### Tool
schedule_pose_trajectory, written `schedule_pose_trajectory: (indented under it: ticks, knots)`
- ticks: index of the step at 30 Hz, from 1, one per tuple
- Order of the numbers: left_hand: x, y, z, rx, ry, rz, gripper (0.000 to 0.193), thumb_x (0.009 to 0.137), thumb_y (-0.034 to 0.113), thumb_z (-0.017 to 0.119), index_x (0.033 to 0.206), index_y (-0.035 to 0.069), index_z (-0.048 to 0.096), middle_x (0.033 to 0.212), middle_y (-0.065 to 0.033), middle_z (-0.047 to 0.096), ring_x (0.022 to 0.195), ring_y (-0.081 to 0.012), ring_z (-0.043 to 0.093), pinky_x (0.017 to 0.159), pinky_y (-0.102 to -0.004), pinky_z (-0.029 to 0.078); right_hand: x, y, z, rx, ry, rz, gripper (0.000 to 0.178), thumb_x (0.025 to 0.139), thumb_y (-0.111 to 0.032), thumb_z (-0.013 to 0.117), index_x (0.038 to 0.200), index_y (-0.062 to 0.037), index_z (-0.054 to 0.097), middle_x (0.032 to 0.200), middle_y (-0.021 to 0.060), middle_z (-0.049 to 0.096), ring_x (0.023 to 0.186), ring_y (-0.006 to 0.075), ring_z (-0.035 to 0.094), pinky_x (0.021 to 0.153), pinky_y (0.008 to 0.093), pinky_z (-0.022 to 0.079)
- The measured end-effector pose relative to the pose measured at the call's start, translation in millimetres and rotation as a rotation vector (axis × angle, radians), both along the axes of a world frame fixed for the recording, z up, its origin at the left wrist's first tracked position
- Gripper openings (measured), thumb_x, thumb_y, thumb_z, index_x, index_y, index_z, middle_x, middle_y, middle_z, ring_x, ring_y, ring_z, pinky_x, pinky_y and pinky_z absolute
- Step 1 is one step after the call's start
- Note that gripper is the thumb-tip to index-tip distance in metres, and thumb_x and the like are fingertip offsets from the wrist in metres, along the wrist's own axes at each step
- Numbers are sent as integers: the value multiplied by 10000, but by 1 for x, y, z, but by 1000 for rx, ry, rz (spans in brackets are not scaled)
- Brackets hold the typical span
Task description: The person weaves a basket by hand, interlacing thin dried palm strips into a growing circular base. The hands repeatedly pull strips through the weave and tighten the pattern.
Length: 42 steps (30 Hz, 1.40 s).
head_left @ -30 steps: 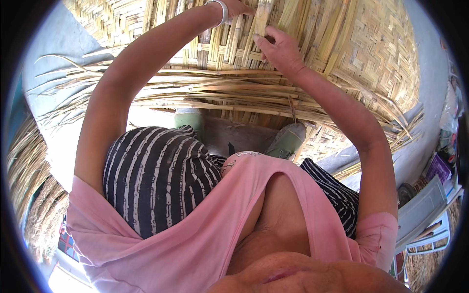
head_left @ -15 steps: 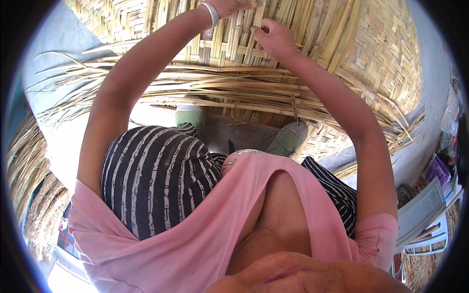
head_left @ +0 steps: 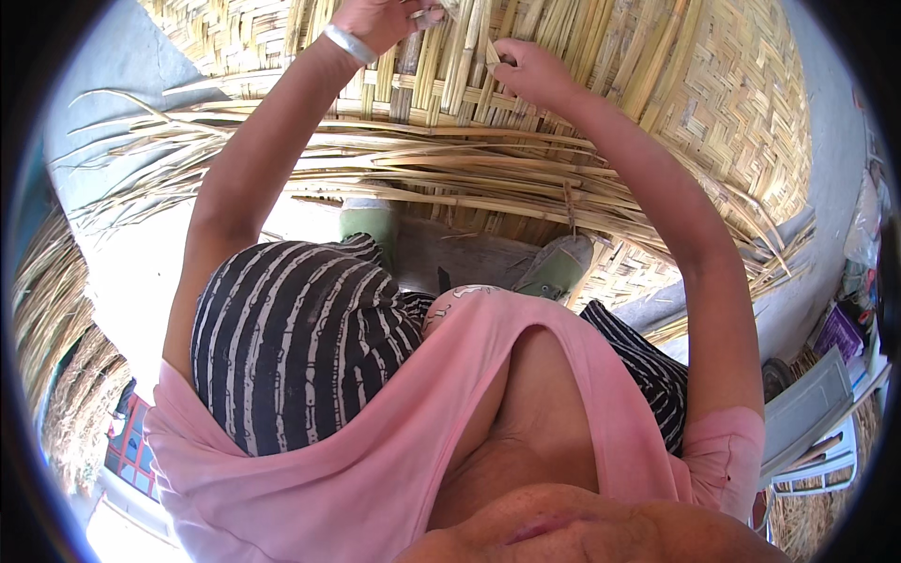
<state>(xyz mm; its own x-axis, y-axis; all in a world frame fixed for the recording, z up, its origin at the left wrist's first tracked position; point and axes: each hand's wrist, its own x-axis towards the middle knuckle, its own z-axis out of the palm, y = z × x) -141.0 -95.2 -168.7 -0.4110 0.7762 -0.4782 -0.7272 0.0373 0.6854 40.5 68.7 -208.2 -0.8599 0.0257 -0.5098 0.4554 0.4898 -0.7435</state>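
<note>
A half-woven mat of flat, pale yellow reed strips [head_left: 460,89] spreads before me, with loose upright strips in its middle. My right hand [head_left: 537,75] pinches the end of a reed strip [head_left: 492,58] between thumb and fingers, low over the weave. To its left, my left hand [head_left: 383,21], with a silvery bangle [head_left: 350,43] at the wrist, is lifted at the upper edge of the picture. Its fingers are curled together; what they hold, if anything, is too small to make out. Long loose strips [head_left: 441,169] lie crosswise along the mat's near side.
My feet in green shoes [head_left: 556,267] rest by a plank [head_left: 460,258] close to the mat's near side. Finished herringbone weave [head_left: 751,113] extends to the right. Bundles of dry reeds [head_left: 47,291] stand far left. A white plastic chair [head_left: 826,460] and a grey panel [head_left: 812,408] are at right.
My left hand has moved left, away from the right hand and the upright strips. The right hand stays nearly in place, and a strip end now shows in its pinch.
</note>
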Motion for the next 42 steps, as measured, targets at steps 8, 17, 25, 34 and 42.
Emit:
schedule_pose_trajectory:
  ticks: [8,17,25,34,42]
  knots:
    - [14,-74,3,-2,-84,218,225,935,271,646,1044,74,634,852,-54,658,819,-193,643,783,-357,535,-3,-3,12,18,36,-40,255,856,-173,572,1073,-68,654,883,142,666,830,313,646,764,428,502]
    - [25,-105,-18,-414,165,353,219,913,130,689,1101,18,691,987,-94,714,885,-188,699,746,-297,591,33,-11,2,443,421,89,321,903,-74,536,1220,-58,587,1203,153,564,1003,267,619,815,364,538]
    - [16,-110,-24,-465,108,441,244,894,112,708,1053,-51,621,936,-163,696,825,-237,716,710,-309,620,34,-12,1,897,661,689,192,791,-65,592,971,-19,642,1043,114,576,969,259,605,744,357,534]
    - [-78,-212,-67,-338,-42,800,284,985,140,570,1225,-3,524,1193,-150,612,1081,-312,609,890,-458,575,-26,-46,39,582,490,495,350,864,-63,565,1209,-12,593,1087,141,625,972,293,630,851,377,527]
    - [-67,-119,25,-316,454,531,320,998,354,531,938,49,605,620,-41,569,499,-164,542,461,-324,479,-54,-66,25,295,277,179,288,940,-284,578,1098,-55,654,1037,121,621,923,308,623,835,422,505]
